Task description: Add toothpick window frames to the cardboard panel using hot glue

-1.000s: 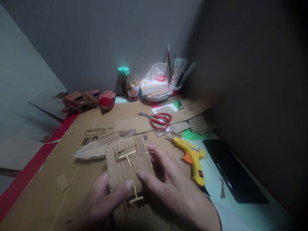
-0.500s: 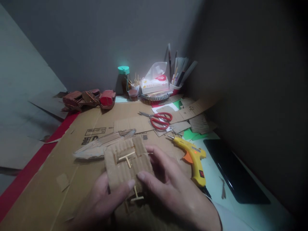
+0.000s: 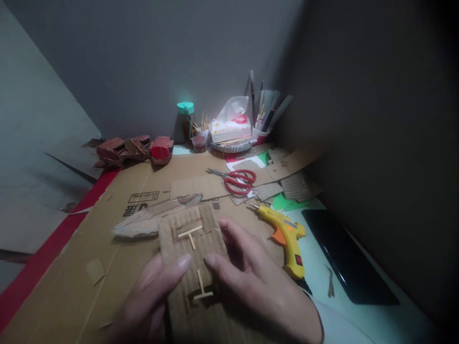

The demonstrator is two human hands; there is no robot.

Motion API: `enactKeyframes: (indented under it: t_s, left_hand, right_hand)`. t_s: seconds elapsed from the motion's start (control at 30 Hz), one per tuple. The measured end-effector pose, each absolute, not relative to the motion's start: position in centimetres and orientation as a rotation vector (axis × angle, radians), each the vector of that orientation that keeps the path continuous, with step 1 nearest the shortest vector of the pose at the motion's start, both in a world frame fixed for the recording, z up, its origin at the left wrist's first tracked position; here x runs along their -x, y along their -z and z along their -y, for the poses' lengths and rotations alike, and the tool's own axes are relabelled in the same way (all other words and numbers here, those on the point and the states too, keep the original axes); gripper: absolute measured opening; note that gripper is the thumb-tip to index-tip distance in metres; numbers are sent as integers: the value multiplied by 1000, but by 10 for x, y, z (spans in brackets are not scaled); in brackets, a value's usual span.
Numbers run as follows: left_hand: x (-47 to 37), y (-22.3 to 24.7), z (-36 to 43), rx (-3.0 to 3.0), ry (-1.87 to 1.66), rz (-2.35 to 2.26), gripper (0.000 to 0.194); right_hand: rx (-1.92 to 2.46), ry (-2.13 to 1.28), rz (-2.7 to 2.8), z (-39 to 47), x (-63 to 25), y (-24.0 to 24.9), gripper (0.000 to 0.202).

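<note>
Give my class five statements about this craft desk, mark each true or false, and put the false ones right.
1. The left hand and right hand both hold the cardboard piece. True.
2. The right hand is gripping the scissors. False: the scissors lie beyond both hands.
3. Two T-shaped stick pieces are on the cardboard piece. True.
4. The bottle's lid is red. False: the bottle has a turquoise lid.
5. The yellow glue gun has an orange trigger. True.

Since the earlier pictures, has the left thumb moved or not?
Yes. Judged against the glue gun, the left thumb has shifted to the left and slightly upward in the picture, away from the lower T-shaped stick.
</note>
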State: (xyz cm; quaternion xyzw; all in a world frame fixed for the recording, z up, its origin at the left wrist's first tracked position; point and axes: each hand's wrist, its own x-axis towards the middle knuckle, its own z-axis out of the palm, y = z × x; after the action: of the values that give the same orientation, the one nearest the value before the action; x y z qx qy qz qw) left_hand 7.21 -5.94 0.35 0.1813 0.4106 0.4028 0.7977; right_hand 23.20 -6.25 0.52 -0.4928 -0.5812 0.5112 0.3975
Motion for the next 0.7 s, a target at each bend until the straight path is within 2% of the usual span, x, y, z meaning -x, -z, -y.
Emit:
enactKeyframes:
  t_s: [0.3, 0.6, 0.7]
  left_hand:
    - [-67, 6, 55, -424, -821, -735, 80]
    - [-70, 8, 57, -551, -820, -905, 91]
    - [-70, 9, 57, -604, -802, -987, 88]
  right_hand:
    - [1199, -1241, 1356, 59, -235, -4, 19]
    - [1128, -1267, 1381, 59, -233, -3, 24]
    - [1110, -1257, 1391, 60, -232, -4, 25]
